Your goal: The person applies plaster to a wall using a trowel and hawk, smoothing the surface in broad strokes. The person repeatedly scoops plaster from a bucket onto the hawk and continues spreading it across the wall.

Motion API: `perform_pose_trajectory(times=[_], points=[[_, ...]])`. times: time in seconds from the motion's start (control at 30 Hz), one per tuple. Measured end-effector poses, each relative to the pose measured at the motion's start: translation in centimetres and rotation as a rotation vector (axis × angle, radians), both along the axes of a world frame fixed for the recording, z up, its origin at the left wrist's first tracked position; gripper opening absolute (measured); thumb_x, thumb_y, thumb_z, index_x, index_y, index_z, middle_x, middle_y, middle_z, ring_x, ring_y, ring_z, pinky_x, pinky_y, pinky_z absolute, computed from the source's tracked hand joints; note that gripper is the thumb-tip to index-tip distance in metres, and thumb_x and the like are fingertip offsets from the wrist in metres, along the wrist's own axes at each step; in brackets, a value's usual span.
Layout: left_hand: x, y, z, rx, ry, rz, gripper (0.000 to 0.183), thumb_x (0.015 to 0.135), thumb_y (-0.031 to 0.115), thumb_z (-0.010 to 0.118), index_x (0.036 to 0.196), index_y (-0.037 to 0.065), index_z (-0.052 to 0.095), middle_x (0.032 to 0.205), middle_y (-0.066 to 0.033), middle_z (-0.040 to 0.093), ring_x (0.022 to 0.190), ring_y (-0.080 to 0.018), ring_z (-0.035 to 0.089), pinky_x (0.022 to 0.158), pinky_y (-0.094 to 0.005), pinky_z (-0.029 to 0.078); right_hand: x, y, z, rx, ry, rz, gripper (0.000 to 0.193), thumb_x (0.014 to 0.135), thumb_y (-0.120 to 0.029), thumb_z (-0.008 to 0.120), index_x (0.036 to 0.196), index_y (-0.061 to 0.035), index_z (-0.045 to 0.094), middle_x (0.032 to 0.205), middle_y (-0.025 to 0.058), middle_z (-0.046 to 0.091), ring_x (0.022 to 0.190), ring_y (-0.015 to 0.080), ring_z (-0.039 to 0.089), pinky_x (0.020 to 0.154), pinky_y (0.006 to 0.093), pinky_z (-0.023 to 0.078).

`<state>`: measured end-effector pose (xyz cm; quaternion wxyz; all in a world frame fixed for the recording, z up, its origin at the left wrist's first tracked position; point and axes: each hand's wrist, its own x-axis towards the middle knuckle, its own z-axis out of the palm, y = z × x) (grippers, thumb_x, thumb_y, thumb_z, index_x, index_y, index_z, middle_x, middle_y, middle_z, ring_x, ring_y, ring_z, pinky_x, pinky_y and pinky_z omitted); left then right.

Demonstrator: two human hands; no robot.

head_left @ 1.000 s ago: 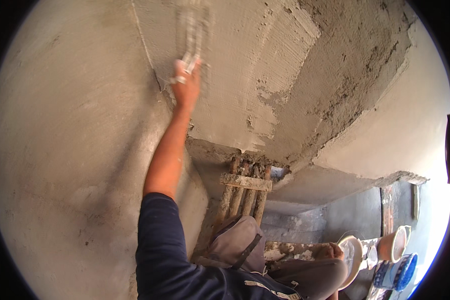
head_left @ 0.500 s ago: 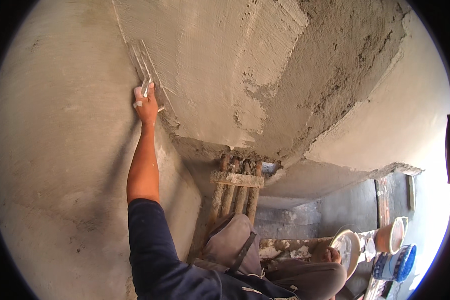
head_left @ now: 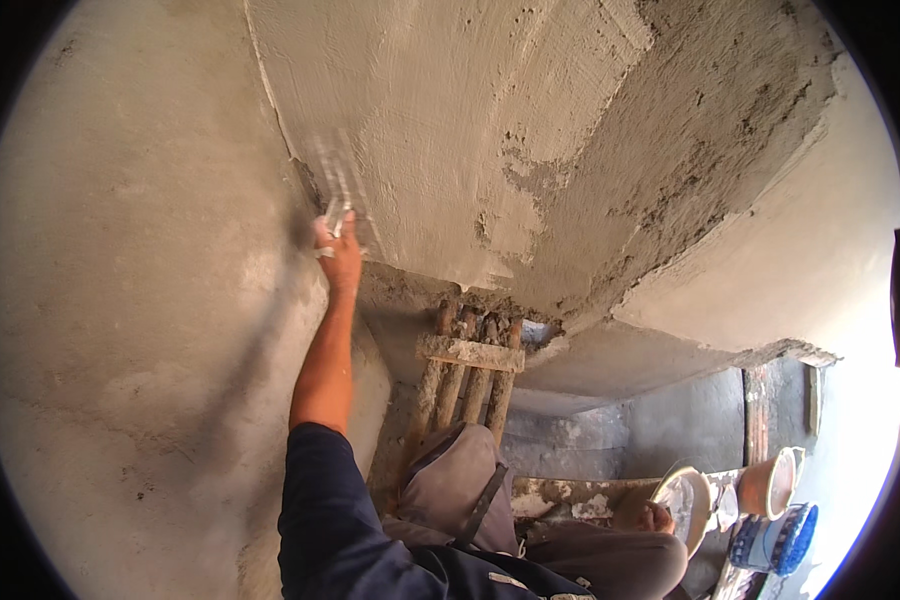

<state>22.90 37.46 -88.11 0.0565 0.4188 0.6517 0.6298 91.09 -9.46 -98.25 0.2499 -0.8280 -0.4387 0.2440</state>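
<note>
My left hand (head_left: pixel 340 252) is closed round the handle of a plastering trowel (head_left: pixel 338 185), whose blade is blurred by motion. The blade lies against the wet grey plaster (head_left: pixel 440 150), close to the corner line where it meets the smooth wall (head_left: pixel 140 240) on the left. Pale smears of plaster mark the fingers. Lower right, beside my knee, my right hand (head_left: pixel 657 517) shows only in part, its fingers curled near the rim of a bucket (head_left: pixel 705 490). Whatever it may hold is hidden.
Wooden poles (head_left: pixel 475 385) with a crosspiece (head_left: pixel 470 352) stand below the plastered slope. Rough, darker mortar (head_left: pixel 690 130) covers its right part. An orange-brown bucket (head_left: pixel 770 483) and a blue bucket (head_left: pixel 778 540) stand at the lower right, near a plaster-spattered plank (head_left: pixel 560 497).
My left hand has drawn the trowel down and to the right along the corner, toward me. The view has shifted slightly. My right hand stays by the bucket.
</note>
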Motion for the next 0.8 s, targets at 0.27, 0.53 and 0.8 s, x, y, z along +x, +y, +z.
perform_pose_trajectory(times=[0.27, 0.53, 0.8], points=[[-5.1, 4.7, -2.9, -0.071, 0.215, 0.168, 0.068, 0.094, 0.05, 0.055, 0.12, -0.011, 0.044, 0.111, -0.0375, 0.056, 0.105, -0.0508, 0.056, 0.087, -0.05, 0.045, -2.5, 0.0, 2.9, -0.041, 0.121, -0.052, 0.027, 0.092, -0.021, 0.06, 0.111, -0.0024, 0.067, 0.071, 0.0052, 0.066, 0.063, 0.0116, 0.06, 0.06, 0.0277, 0.047], [-6.8, 5.3, 5.5, 0.052, 0.299, 0.205, 0.073, 0.093, 0.055, 0.053, 0.118, -0.013, 0.048, 0.109, -0.037, 0.058, 0.106, -0.0505, 0.056, 0.088, -0.0485, 0.046, -5.3, 1.3, 4.4, 0.064, 0.187, -0.084, 0.03, 0.09, -0.02, 0.059, 0.111, 0.001, 0.067, 0.07, 0.0079, 0.067, 0.064, 0.0127, 0.062, 0.063, 0.029, 0.049], [-5.0, 5.5, 16.2, 0.188, 0.388, 0.257, 0.066, 0.091, 0.057, 0.055, 0.108, -0.007, 0.054, 0.097, -0.0271, 0.064, 0.091, -0.0417, 0.064, 0.076, -0.047, 0.05, -4.3, 1.5, 3.4, 0.022, 0.155, -0.043, 0.028, 0.09, -0.018, 0.059, 0.107, 0.0018, 0.069, 0.069, 0.0071, 0.066, 0.065, 0.0125, 0.062, 0.063, 0.0285, 0.05]])
